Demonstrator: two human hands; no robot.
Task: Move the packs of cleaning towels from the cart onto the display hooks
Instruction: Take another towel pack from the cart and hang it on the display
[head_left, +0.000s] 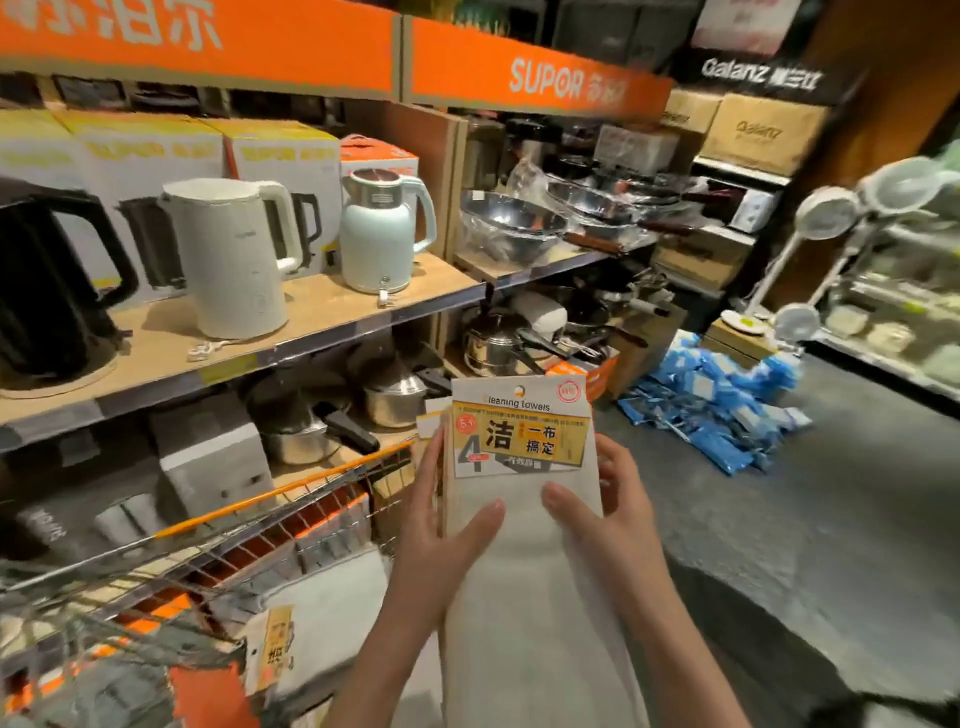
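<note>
Head view: two hands, left hand (441, 525) and right hand (608, 512), grip one stack of towel packs (519, 467) upright beside the wire cart (218, 551); one more pack (291, 629) lies inside; three kettles (228, 254) stand on the shelf.

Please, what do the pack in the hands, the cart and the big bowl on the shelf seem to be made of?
Towel pack: soft matte cloth, probably microfibre, with a printed paper or card header.
Cart: shiny metal wire in a grid; its orange rim strip is likely plastic.
Bowl: polished steel by its mirror shine, wrapped in crinkled clear film.
</note>
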